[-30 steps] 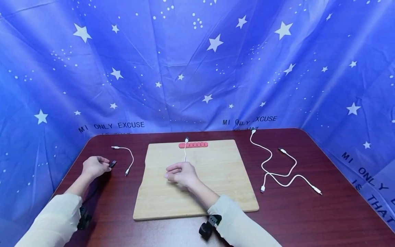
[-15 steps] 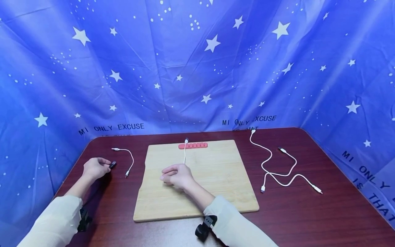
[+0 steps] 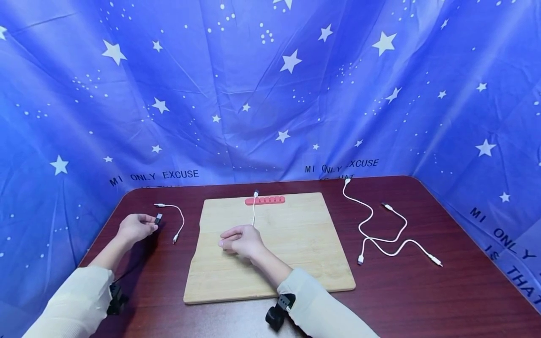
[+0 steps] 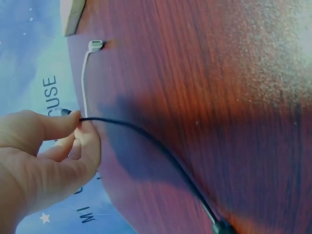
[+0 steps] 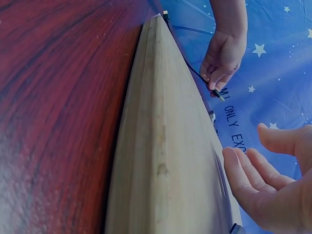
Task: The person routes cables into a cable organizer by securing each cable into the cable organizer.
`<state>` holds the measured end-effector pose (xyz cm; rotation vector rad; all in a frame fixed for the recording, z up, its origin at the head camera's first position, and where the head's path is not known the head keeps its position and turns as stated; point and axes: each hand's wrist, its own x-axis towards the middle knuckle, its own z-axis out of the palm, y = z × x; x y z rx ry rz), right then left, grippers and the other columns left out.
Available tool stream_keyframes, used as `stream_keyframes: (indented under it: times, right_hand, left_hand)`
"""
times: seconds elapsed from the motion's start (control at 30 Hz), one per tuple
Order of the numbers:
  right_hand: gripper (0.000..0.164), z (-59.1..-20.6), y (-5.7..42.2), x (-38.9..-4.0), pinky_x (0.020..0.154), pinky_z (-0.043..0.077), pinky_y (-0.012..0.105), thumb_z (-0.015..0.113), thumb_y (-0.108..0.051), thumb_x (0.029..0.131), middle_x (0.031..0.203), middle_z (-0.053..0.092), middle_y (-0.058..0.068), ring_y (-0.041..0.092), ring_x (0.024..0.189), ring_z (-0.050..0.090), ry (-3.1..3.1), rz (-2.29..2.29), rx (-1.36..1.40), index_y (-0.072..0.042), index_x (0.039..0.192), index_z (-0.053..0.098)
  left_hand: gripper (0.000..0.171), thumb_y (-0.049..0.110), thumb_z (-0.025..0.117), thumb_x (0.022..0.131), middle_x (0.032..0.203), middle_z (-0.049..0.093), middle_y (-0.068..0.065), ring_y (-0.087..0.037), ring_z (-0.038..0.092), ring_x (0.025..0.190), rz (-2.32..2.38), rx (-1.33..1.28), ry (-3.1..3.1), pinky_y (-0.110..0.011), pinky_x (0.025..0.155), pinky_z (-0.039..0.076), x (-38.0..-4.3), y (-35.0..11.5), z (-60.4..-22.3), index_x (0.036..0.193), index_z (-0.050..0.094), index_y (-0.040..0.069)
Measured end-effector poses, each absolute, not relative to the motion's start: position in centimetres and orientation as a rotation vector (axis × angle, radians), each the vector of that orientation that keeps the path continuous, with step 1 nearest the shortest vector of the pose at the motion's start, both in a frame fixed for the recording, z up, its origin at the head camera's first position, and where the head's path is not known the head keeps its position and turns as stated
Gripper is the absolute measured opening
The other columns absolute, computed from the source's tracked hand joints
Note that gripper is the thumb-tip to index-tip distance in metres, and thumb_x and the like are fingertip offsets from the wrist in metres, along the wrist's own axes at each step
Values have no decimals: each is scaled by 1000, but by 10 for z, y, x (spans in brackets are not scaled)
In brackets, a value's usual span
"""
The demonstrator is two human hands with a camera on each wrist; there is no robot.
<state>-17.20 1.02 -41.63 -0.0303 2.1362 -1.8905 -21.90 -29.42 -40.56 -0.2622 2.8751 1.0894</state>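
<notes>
Black cable (image 4: 141, 130), best steered near its plug (image 3: 158, 218), sits pinched in the left hand (image 3: 136, 228) at the board's (image 3: 296, 253) nine o'clock, right hand (image 3: 243, 240) empty.

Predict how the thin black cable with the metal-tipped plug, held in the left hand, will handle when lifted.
The black cable probably flexes easily, since it arcs away from the left hand. It should be light, being so thin. Its metal-tipped plug likely won't bend, as it juts straight from the grip.
</notes>
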Motion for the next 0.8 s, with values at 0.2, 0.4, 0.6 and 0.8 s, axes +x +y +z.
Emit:
stream_keyframes:
  times: [0.2,0.4,0.6,0.8]
  right_hand:
    - [22,-415,3,-171,72,64,30,76,0,79,93,76,21,27,81,76,2103,-1895,-19,5,100,73]
    - [22,-415,-5,-169,73,65,32,74,2,79,93,75,23,28,82,76,2049,-1921,-21,8,101,72]
    - [22,-415,-13,-169,73,65,32,75,1,79,93,76,21,32,84,76,2052,-1914,-20,5,100,73]
    - [22,-415,-25,-167,74,64,33,75,-2,80,95,76,20,33,85,76,2030,-1906,-35,2,102,74]
  left_hand:
    - [29,0,61,90,69,70,3,0,63,63,1287,-249,2721,-17,60,59,-217,-291,-401,108,56,-22]
    - [31,-2,60,91,72,68,5,-2,67,68,1403,-273,2592,-18,66,61,-216,-285,-395,111,53,-24]
    - [34,-5,59,91,74,66,6,-2,67,72,1507,-241,2482,-20,69,62,-215,-280,-389,115,48,-27]
    - [33,-5,58,92,75,65,5,-1,66,72,1516,-209,2451,-21,71,63,-215,-274,-385,115,46,-26]
